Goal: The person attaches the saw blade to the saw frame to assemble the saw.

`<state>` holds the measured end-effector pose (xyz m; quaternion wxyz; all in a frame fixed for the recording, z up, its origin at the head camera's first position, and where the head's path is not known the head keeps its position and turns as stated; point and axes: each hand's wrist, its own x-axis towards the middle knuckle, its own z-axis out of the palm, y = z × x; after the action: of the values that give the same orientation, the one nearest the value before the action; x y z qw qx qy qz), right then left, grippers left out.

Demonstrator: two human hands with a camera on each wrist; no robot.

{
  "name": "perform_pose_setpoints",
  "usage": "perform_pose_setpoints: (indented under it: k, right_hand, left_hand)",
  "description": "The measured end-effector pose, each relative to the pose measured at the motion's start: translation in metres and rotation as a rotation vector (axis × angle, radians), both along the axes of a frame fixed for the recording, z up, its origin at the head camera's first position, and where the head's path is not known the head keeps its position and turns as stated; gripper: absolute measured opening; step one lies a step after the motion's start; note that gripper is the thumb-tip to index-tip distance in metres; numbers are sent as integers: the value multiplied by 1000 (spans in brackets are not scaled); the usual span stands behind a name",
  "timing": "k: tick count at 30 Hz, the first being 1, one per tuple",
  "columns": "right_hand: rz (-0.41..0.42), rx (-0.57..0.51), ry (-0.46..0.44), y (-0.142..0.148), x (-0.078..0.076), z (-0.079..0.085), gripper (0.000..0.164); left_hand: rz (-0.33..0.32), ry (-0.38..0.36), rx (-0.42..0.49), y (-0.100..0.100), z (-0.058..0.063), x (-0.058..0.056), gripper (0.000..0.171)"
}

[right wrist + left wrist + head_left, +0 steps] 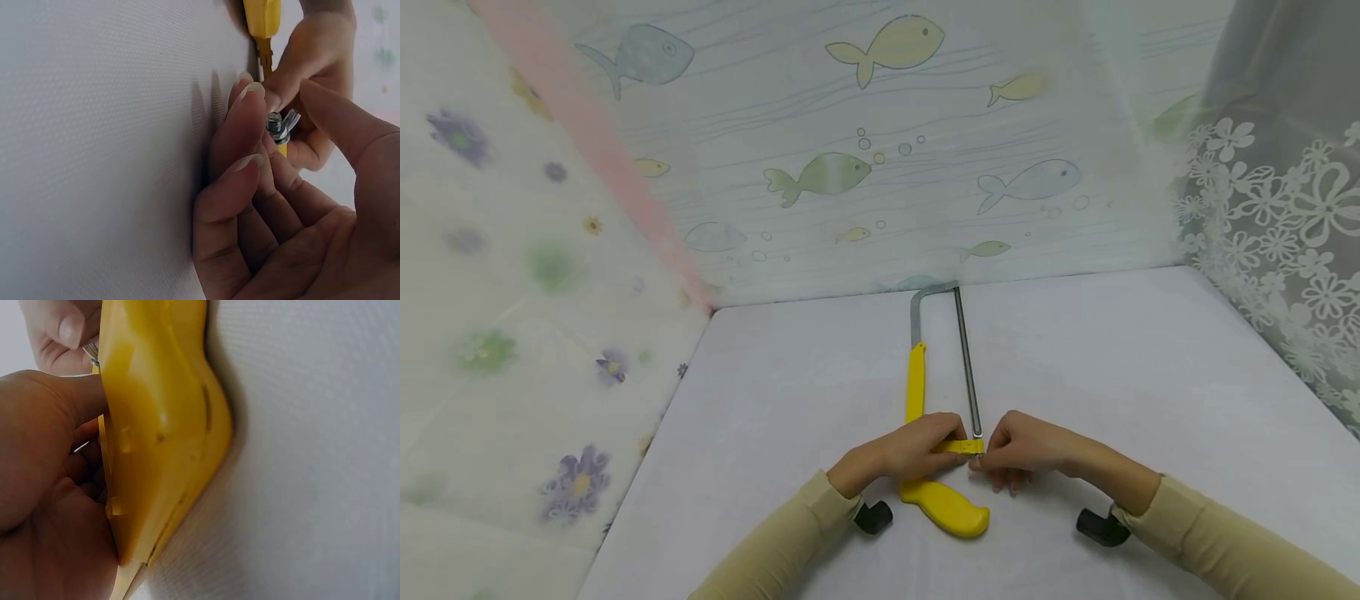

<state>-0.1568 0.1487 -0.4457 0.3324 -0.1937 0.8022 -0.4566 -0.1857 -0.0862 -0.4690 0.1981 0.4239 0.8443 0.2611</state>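
A hacksaw with a yellow handle and grey metal frame lies on the white table, its blade pointing away from me. My left hand grips the yellow crosspiece near the blade's lower end; its thumb presses against the yellow plastic. At the end of that crosspiece a small metal wing nut sits on a threaded bolt. The thumb and fingertips of my right hand are around the wing nut, with the other fingers loosely curled below. The fingertip contact is partly hidden.
The white-covered table extends to both sides of the saw. Behind it hangs a fish-patterned curtain, with a flowered cloth at left and white lace at right. A black wrist device shows below the left wrist.
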Motion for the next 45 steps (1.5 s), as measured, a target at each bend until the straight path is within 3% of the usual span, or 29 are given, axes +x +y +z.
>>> perform_pose_setpoints:
  k: [14, 21, 38, 45]
  right_hand:
    - [-35, 30, -24, -5, -3, -4, 36]
    - [-32, 37, -14, -2, -2, 0, 34]
    - [-12, -4, 6, 9, -3, 4, 23]
    - [2, -66, -36, 9, -4, 5, 16]
  left_hand:
    - [13, -27, -4, 1, 0, 0, 12]
    - [1, -2, -5, 0, 0, 0, 13]
    - [8, -4, -21, 1, -1, -1, 13]
    - [-2, 10, -17, 0, -1, -2, 13]
